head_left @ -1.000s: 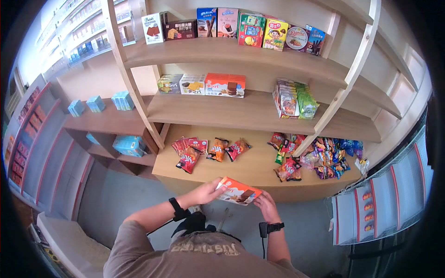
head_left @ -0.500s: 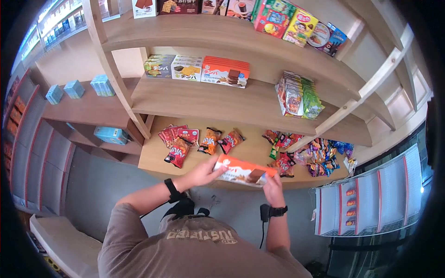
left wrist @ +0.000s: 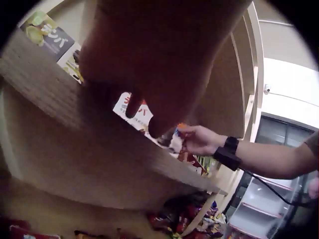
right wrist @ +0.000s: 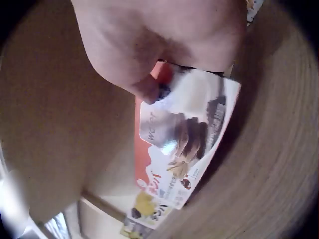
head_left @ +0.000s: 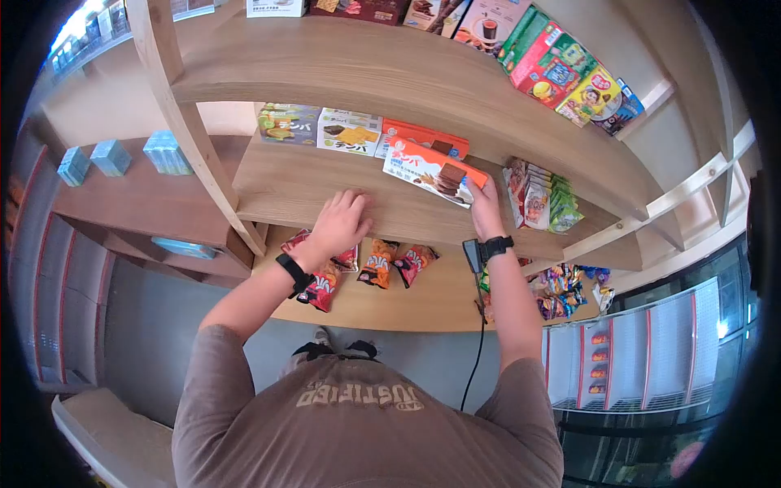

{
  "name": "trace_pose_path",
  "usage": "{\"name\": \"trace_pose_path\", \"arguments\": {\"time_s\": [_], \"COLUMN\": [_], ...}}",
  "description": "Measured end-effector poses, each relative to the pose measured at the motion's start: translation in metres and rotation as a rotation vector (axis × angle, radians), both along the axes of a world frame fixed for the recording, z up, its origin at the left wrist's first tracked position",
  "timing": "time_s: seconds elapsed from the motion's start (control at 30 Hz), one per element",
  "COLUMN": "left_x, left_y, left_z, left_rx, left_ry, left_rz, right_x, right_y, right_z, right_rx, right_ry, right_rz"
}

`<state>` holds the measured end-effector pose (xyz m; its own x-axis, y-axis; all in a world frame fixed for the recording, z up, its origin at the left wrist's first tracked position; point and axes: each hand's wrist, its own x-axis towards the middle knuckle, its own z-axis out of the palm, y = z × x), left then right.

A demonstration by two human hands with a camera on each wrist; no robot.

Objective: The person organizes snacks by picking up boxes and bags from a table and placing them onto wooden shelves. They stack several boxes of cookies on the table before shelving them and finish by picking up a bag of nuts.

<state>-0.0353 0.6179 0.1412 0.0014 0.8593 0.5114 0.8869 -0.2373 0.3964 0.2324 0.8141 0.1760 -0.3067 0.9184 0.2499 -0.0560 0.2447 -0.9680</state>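
Observation:
My right hand (head_left: 486,210) grips the right end of an orange-and-white wafer box (head_left: 425,172) over the middle shelf (head_left: 325,191). In the right wrist view the thumb lies on the front of that box (right wrist: 169,144), which shows pictured chocolate wafers. Just behind it stand matching orange wafer boxes (head_left: 451,145), partly covered by the held one. To the left, my left hand (head_left: 342,221) is empty, its fingers reaching over the front edge of the middle shelf. The left wrist view shows this hand (left wrist: 149,59) dark and close to the camera.
White cracker boxes (head_left: 350,130) and grey boxes (head_left: 289,124) line the same shelf at left. Green and white snack packs (head_left: 541,195) stand at its right. Below, snack bags (head_left: 378,264) lie on the bottom board. A wooden post (head_left: 183,122) rises at left.
Both hands have moved up and forward from below the shelf. The right hand has brought the wafer box in front of the matching boxes, and the left hand has let go of it.

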Motion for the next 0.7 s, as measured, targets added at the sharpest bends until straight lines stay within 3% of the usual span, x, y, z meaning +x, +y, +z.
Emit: {"name": "trace_pose_path", "arguments": {"time_s": [0.1,0.17,0.2,0.27,0.4,0.63,0.7], "left_x": [-0.010,-0.013,-0.013,-0.010,-0.005,0.000,0.001], "left_y": [0.006,0.011,0.015,0.025,0.058,0.092,0.102], "left_z": [-0.001,0.004,0.006,0.010,0.008,0.028,0.023], "left_rx": [-0.139,-0.167,-0.194,-0.219,-0.239,-0.381,-0.313], "left_ry": [0.105,0.127,0.154,0.162,0.218,0.307,0.375], "left_rz": [-0.052,-0.103,-0.153,-0.187,-0.232,-0.176,-0.131], "right_x": [-0.002,-0.008,-0.007,-0.015,-0.011,-0.016,-0.026], "right_y": [0.031,0.037,0.039,0.017,0.033,0.038,0.023], "right_z": [-0.021,-0.024,-0.025,-0.004,-0.044,-0.042,-0.022], "right_rx": [0.067,0.216,0.216,0.116,0.277,0.304,0.435], "right_ry": [-0.212,-0.421,-0.425,-0.754,-0.840,-0.804,-0.953], "right_rz": [-0.033,-0.209,-0.212,-0.206,-0.262,-0.289,-0.411]}}
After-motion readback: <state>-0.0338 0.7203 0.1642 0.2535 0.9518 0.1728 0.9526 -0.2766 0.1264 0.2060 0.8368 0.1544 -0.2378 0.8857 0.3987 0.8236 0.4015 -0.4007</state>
